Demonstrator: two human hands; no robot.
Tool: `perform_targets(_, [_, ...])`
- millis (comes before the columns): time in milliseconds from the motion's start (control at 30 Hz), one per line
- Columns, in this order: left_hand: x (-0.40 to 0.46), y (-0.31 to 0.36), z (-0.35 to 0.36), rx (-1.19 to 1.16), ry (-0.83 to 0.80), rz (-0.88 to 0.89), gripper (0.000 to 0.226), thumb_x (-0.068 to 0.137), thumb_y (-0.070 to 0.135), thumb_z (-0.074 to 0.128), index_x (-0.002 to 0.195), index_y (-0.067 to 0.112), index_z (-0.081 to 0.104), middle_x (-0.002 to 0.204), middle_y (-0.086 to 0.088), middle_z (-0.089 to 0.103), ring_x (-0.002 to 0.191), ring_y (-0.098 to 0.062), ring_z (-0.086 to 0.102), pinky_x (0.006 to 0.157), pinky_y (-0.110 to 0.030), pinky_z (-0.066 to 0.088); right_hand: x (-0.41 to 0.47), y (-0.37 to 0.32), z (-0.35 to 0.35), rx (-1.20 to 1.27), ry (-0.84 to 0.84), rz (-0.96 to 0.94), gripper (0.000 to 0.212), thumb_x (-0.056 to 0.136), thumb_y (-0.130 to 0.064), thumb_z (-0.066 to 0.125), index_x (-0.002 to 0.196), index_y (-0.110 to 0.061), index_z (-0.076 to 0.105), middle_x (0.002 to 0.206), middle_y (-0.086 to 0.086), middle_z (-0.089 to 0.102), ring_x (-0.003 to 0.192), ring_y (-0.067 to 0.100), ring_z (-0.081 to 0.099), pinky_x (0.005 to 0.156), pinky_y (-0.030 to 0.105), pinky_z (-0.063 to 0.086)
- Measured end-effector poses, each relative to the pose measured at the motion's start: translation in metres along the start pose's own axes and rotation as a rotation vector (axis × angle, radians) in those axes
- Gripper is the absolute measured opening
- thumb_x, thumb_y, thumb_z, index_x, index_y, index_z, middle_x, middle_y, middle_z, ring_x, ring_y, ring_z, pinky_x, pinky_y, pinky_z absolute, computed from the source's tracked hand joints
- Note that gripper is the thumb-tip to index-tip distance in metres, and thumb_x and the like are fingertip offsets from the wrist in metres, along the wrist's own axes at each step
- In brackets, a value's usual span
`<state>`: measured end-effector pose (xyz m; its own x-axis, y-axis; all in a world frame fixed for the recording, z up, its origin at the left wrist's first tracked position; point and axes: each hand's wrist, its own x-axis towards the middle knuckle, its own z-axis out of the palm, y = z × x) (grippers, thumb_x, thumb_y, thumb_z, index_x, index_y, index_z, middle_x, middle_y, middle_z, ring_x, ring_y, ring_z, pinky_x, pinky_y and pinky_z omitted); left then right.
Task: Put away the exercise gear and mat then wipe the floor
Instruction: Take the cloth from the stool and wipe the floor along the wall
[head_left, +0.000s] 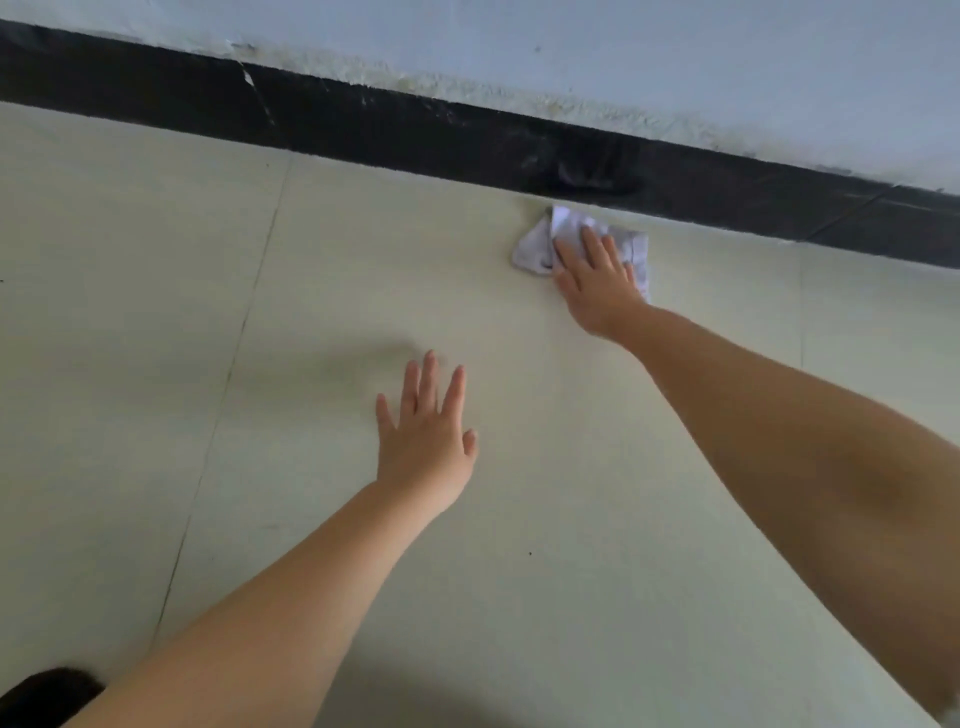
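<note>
Both bare forearms reach forward from the bottom of the head view, the right one largest at the right edge. Beyond them the left hand (423, 426) is spread out low over the pale tiled floor (156, 291), fingers straight and slightly parted, holding nothing; whether the palm actually touches the tile cannot be told, though a soft shadow lies just beyond its fingertips. Farther off, the right hand (597, 283) presses flat on a crumpled white cloth (535, 249), fingers extended over it rather than curled around it. That cloth lies on the floor right at the foot of the black skirting band (363, 119), its far edge touching or nearly touching the band. Above the band runs a pale blue-grey wall (675, 57), with rough, flaking whitish paint along the join. Thin grout lines cross the floor to the left of the hands, which are well apart from each other. One dark shape (47, 693) sits in the bottom left corner, too cropped to identify.
</note>
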<state>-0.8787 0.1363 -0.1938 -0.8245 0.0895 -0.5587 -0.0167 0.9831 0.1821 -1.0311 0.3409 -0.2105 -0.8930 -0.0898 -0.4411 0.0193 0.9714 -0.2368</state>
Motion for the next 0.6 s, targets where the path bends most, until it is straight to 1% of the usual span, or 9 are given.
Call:
perform_targets(100, [0.007, 0.002, 0.000, -0.091, -0.105, -0.041, 0.063, 0.102, 0.032, 0.029, 0.150, 0.028, -0.012, 0.155, -0.002, -0.028, 0.145, -0.023, -0.021, 0.115, -0.053, 0.000, 0.010, 0.001, -0.010, -0.016, -0.058, 0.051, 0.053, 0.102, -0.043, 0.010, 0.152, -0.026, 0.008, 0.160, 0.009, -0.008, 0.146, 0.030, -0.008, 0.117, 0.052, 0.005])
perform_targets(200, [0.008, -0.006, -0.002, -0.140, -0.135, -0.027, 0.060, 0.103, 0.025, 0.027, 0.151, 0.029, -0.010, 0.156, 0.000, -0.026, 0.145, -0.020, -0.020, 0.115, -0.053, 0.001, -0.055, -0.008, 0.037, -0.090, -0.021, -0.104, 0.077, 0.086, -0.058, 0.000, 0.151, -0.022, 0.019, 0.159, 0.014, 0.008, 0.146, 0.036, 0.009, 0.111, 0.058, 0.018])
perform_targets(267, [0.008, -0.004, -0.003, -0.159, -0.129, -0.038, 0.060, 0.103, 0.025, 0.027, 0.151, 0.028, -0.008, 0.157, 0.001, -0.024, 0.146, -0.019, -0.019, 0.115, -0.053, 0.002, -0.128, -0.010, 0.082, -0.123, 0.039, -0.226, 0.066, 0.094, -0.054, 0.012, 0.146, -0.020, 0.034, 0.153, 0.017, 0.028, 0.140, 0.039, 0.027, 0.102, 0.061, 0.032])
perform_targets(300, [0.007, -0.002, -0.002, -0.160, -0.115, -0.052, 0.060, 0.102, 0.026, 0.028, 0.151, 0.027, -0.007, 0.157, 0.000, -0.023, 0.146, -0.020, -0.018, 0.115, -0.054, 0.002, -0.170, -0.011, 0.104, -0.137, 0.072, -0.267, 0.058, 0.096, -0.051, 0.020, 0.145, -0.023, 0.035, 0.152, 0.014, 0.031, 0.138, 0.036, 0.029, 0.102, 0.059, 0.035])
perform_targets(400, [0.004, 0.009, 0.000, -0.080, -0.053, -0.095, 0.061, 0.102, 0.031, 0.028, 0.152, 0.024, -0.005, 0.158, -0.005, -0.020, 0.146, -0.023, -0.015, 0.115, -0.054, 0.002, -0.265, -0.010, 0.137, -0.162, -0.005, -0.353, 0.064, 0.087, -0.046, 0.038, 0.148, -0.033, 0.026, 0.156, 0.003, 0.024, 0.143, 0.027, 0.019, 0.111, 0.049, 0.021])
perform_targets(467, [0.001, 0.018, 0.001, 0.007, 0.011, -0.094, 0.063, 0.101, 0.032, 0.030, 0.152, 0.020, -0.005, 0.158, -0.010, -0.019, 0.147, -0.025, -0.014, 0.115, -0.054, 0.003, -0.261, 0.003, 0.134, -0.151, -0.028, -0.434, 0.058, 0.093, -0.044, 0.034, 0.149, -0.033, 0.025, 0.156, 0.000, 0.025, 0.145, 0.024, 0.016, 0.112, 0.045, 0.016])
perform_targets(500, [-0.001, 0.023, 0.002, 0.038, 0.040, -0.071, 0.065, 0.101, 0.033, 0.031, 0.152, 0.020, -0.006, 0.157, -0.012, -0.019, 0.147, -0.025, -0.013, 0.115, -0.054, 0.003, -0.241, 0.013, 0.127, -0.140, -0.034, -0.414, 0.052, 0.098, -0.044, 0.027, 0.148, -0.032, 0.025, 0.155, 0.001, 0.028, 0.144, 0.024, 0.020, 0.111, 0.046, 0.021])
perform_targets(567, [-0.008, 0.037, 0.004, 0.064, 0.052, 0.003, 0.067, 0.100, 0.034, 0.033, 0.151, 0.023, -0.009, 0.157, -0.011, -0.021, 0.146, -0.026, -0.015, 0.115, -0.055, 0.003, -0.178, 0.030, 0.099, -0.080, 0.006, -0.252, 0.053, 0.101, -0.046, 0.013, 0.146, -0.025, 0.031, 0.151, 0.010, 0.036, 0.138, 0.033, 0.034, 0.104, 0.052, 0.037])
perform_targets(600, [-0.010, 0.044, 0.005, 0.067, 0.025, 0.040, 0.066, 0.100, 0.033, 0.032, 0.151, 0.025, -0.009, 0.157, -0.010, -0.022, 0.146, -0.026, -0.016, 0.115, -0.055, 0.003, -0.143, 0.039, 0.080, -0.042, 0.051, -0.161, 0.058, 0.099, -0.048, 0.011, 0.146, -0.021, 0.032, 0.151, 0.014, 0.035, 0.137, 0.037, 0.035, 0.102, 0.056, 0.038])
